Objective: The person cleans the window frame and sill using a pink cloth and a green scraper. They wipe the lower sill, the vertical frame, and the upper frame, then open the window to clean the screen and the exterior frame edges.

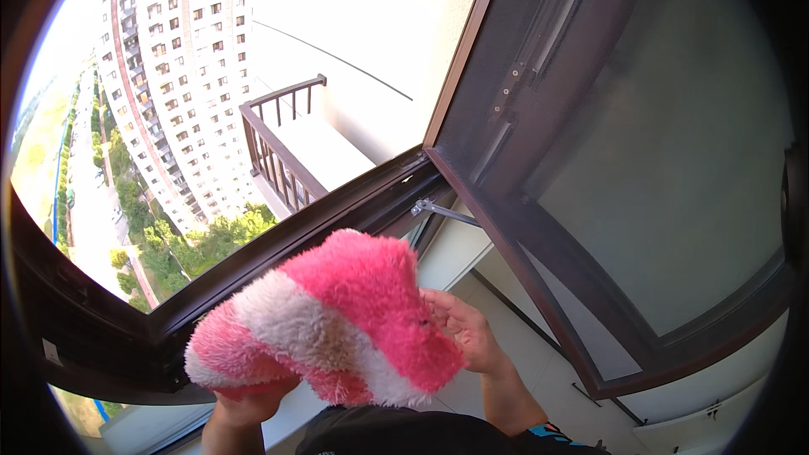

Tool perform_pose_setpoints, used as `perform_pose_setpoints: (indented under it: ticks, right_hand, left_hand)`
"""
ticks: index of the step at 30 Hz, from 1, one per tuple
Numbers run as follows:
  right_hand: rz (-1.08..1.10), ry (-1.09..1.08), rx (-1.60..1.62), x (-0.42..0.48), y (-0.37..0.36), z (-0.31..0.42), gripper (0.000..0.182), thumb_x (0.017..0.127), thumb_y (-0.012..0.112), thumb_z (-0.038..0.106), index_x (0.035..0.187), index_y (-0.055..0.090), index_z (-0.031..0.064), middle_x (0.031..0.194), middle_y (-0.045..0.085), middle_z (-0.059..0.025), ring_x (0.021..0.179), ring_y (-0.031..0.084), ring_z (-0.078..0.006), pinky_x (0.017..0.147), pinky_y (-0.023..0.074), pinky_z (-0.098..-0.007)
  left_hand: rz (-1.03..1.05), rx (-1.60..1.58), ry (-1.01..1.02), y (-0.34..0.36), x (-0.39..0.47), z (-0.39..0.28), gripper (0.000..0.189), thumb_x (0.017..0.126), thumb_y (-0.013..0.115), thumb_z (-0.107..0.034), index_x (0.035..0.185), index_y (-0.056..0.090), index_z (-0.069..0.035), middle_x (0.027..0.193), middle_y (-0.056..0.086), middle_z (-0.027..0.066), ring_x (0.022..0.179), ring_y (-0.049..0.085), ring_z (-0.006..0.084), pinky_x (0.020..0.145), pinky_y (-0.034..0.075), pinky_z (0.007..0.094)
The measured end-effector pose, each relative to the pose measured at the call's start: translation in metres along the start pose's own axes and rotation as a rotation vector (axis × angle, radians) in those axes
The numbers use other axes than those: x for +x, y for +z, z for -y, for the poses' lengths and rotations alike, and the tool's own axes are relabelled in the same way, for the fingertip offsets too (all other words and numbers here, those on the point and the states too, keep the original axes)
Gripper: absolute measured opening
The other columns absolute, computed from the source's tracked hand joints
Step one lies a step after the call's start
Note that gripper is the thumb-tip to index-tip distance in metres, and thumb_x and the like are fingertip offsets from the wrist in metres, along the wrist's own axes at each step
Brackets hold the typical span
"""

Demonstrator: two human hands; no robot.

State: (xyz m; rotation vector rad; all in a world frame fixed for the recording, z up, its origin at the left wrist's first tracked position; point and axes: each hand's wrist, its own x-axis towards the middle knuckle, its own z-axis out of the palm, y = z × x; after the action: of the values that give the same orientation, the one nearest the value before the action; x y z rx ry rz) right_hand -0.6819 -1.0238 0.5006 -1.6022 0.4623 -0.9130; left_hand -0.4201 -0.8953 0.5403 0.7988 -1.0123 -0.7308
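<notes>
A fluffy pink and white cloth point(328, 322) spreads between my two hands, just inside the open window. My left hand point(253, 399) is under the cloth's lower left part and grips it, its fingers hidden by the pile. At the cloth's right edge is my right hand point(464, 332), its fingers partly behind the fabric; whether they grip it is unclear. The dark brown window frame point(297, 237) runs diagonally behind the cloth.
An open window sash point(663, 170) with a dark frame fills the right side, joined by a metal stay arm point(445, 212). Outside are a railed balcony ledge point(284, 151), a tall apartment building point(183, 76) and trees far below. A pale tiled floor point(524, 385) lies at the lower right.
</notes>
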Motion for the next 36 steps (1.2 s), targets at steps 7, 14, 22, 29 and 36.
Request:
perform_pose_setpoints:
  ticks: [7, 14, 22, 29, 36]
  right_hand:
    - [-0.435, -0.344, -0.502, 0.081, -0.033, -0.048, 0.011, 0.093, 0.064, 0.004, 0.101, 0.07, 0.0003, 0.096, 0.072, -0.0081, 0.088, 0.067, -0.0167, 0.08, 0.0524, -0.0294]
    - [-0.672, -0.714, -1.119, 0.161, -0.04, -0.081, 0.01, 0.085, 0.065, 0.019, 0.085, 0.064, 0.0095, 0.087, 0.061, -0.0071, 0.082, 0.061, -0.0276, 0.07, 0.0485, -0.04]
    - [-0.743, -0.749, -1.197, 0.168, -0.049, -0.101, 0.018, 0.083, 0.053, 0.022, 0.07, 0.049, 0.0105, 0.07, 0.045, -0.0073, 0.065, 0.051, -0.0251, 0.057, 0.0416, -0.0385]
    - [-0.72, -0.783, -1.255, 0.168, -0.045, -0.104, 0.015, 0.072, 0.054, 0.022, 0.07, 0.047, 0.0093, 0.069, 0.042, -0.0097, 0.063, 0.048, -0.0289, 0.054, 0.0377, -0.0396]
    - [-0.752, -0.79, -1.169, 0.166, -0.049, -0.102, 0.015, 0.083, 0.053, 0.023, 0.077, 0.055, 0.0087, 0.073, 0.046, -0.0079, 0.063, 0.05, -0.0272, 0.053, 0.0396, -0.0409]
  left_hand:
    - [0.361, 1.356, 0.116, 0.096, 0.143, -0.089, 0.018, 0.078, 0.079, -0.012, 0.085, 0.069, 0.002, 0.072, 0.07, 0.0175, 0.07, 0.073, 0.0283, 0.065, 0.057, 0.0343]
    - [0.708, 1.916, -0.074, 0.095, 0.205, -0.004, 0.032, 0.08, 0.079, -0.036, 0.09, 0.069, -0.006, 0.081, 0.068, 0.019, 0.079, 0.067, 0.0385, 0.071, 0.052, 0.0435]
    - [0.87, 1.795, -0.089, 0.107, 0.238, 0.017, 0.034, 0.078, 0.077, -0.037, 0.084, 0.069, -0.004, 0.079, 0.068, 0.0187, 0.078, 0.068, 0.0371, 0.071, 0.053, 0.0423]
    - [0.856, 1.822, -0.073, 0.163, 0.271, 0.046, 0.036, 0.079, 0.076, -0.037, 0.08, 0.072, -0.001, 0.075, 0.069, 0.0166, 0.074, 0.071, 0.033, 0.064, 0.054, 0.0396]
    - [0.928, 1.792, -0.213, 0.145, 0.255, 0.025, 0.029, 0.079, 0.076, -0.025, 0.078, 0.07, 0.003, 0.069, 0.064, 0.0202, 0.07, 0.069, 0.0351, 0.064, 0.053, 0.0407]
